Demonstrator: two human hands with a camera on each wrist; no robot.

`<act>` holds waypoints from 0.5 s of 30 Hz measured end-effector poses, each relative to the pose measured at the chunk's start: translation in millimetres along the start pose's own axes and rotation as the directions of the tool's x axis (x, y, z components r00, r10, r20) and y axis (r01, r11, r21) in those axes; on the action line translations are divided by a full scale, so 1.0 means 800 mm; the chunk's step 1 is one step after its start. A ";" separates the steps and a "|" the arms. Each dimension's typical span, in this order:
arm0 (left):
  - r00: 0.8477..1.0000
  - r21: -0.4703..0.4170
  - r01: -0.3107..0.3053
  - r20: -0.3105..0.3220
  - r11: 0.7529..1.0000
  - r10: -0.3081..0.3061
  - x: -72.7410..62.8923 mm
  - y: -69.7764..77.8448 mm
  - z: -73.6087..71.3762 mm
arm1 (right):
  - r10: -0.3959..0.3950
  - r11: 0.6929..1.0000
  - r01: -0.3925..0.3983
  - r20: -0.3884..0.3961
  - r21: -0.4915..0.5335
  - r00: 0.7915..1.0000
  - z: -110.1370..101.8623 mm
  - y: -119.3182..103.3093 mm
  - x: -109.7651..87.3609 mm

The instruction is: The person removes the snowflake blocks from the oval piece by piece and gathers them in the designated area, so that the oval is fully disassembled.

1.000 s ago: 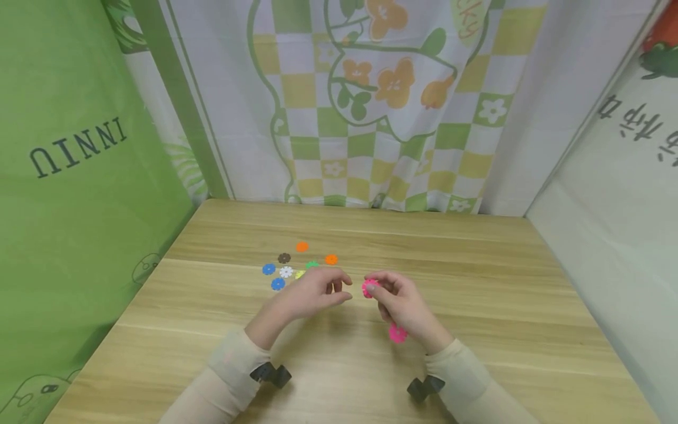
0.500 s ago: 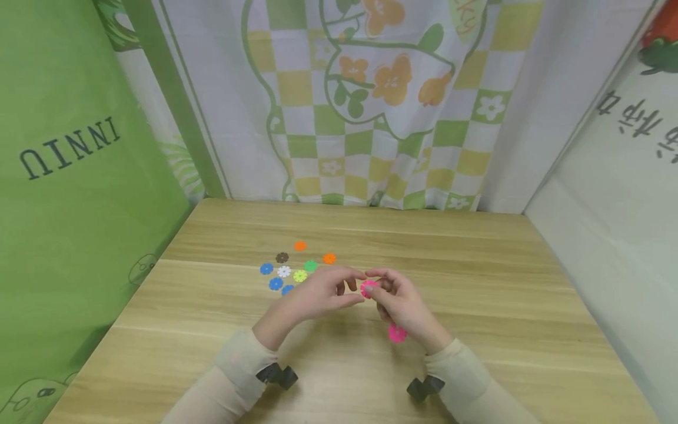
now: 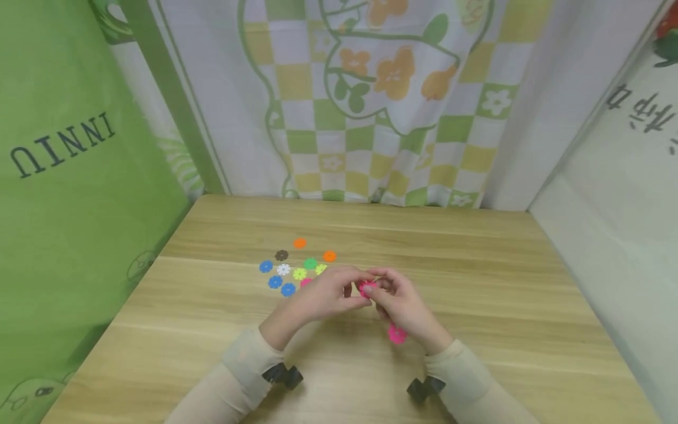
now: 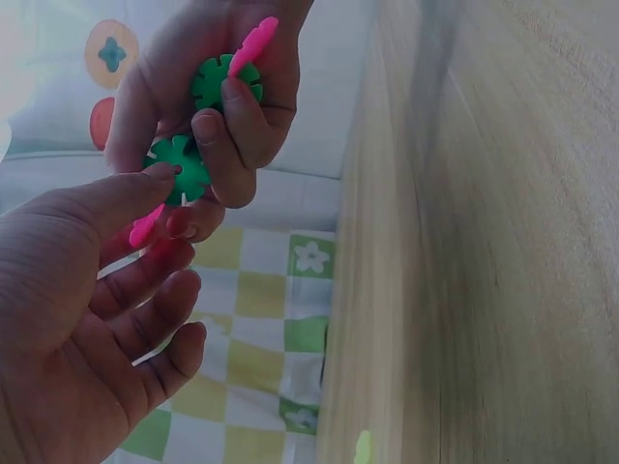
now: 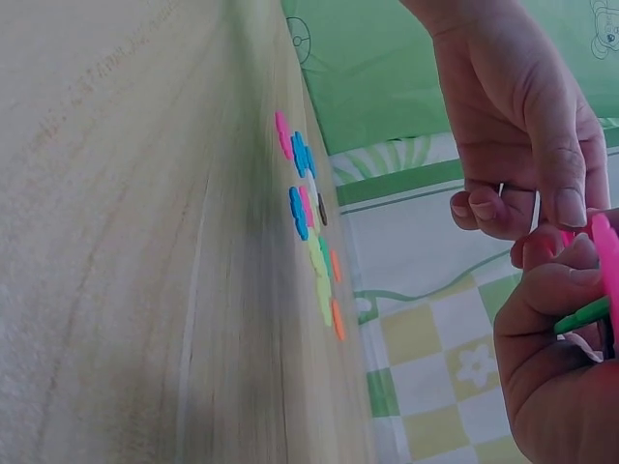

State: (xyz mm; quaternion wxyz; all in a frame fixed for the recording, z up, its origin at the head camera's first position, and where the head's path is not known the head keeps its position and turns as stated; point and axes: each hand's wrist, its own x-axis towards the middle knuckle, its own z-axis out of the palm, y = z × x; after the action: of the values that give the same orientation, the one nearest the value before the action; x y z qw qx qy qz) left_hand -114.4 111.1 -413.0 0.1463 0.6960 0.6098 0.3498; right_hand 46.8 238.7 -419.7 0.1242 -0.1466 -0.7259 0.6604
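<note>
Pink and green notched flower discs are linked into a short chain. My right hand holds it, with curled fingers around the middle in the left wrist view. One pink disc shows at the thumb, and another pink disc sticks out below the palm. In the left wrist view, a green disc and a pink disc form the near end; a second green disc sits by the right fingers. My left hand pinches that near end between thumb and index finger, its other fingers loosely bent.
Several loose flower discs lie on the wooden table left of the hands: a blue disc, a white disc, a brown disc, an orange disc and others. A patterned curtain hangs behind the table.
My left hand has moved right, from a gap beside the chain to its near end, uncovering more loose discs. The right hand stays nearly still with its hold.
</note>
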 end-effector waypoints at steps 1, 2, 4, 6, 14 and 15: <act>1.000 0.009 0.001 -0.004 1.000 -0.001 0.000 0.001 0.000 | -0.001 1.000 0.001 0.003 -0.010 1.000 0.001 -0.001 0.000; 1.000 0.020 0.002 -0.007 1.000 -0.002 -0.001 0.001 -0.001 | 0.000 1.000 0.000 0.006 -0.020 1.000 0.002 -0.003 0.000; 1.000 0.046 0.002 -0.014 0.999 -0.001 -0.002 0.003 -0.003 | -0.002 1.000 0.003 0.015 -0.028 1.000 0.003 -0.004 0.000; 1.000 0.072 0.002 -0.025 0.997 0.000 -0.002 0.006 -0.006 | -0.009 0.999 0.010 0.020 -0.032 1.000 0.003 -0.006 0.000; 0.998 0.088 0.043 -0.051 0.995 -0.039 -0.010 0.008 -0.016 | -0.021 0.996 0.027 0.071 -0.090 0.997 0.003 -0.009 -0.002; 0.998 0.086 0.048 -0.054 0.995 -0.044 -0.012 0.007 -0.016 | -0.014 0.995 0.022 0.078 -0.099 0.997 0.004 -0.010 -0.002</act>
State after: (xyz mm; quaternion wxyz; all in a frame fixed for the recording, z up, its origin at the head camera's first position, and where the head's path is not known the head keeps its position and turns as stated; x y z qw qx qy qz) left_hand -118.8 98.3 -403.3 0.1081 0.6782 0.6438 0.3373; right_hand 47.2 234.6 -412.4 0.0945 -0.1205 -0.7636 0.6272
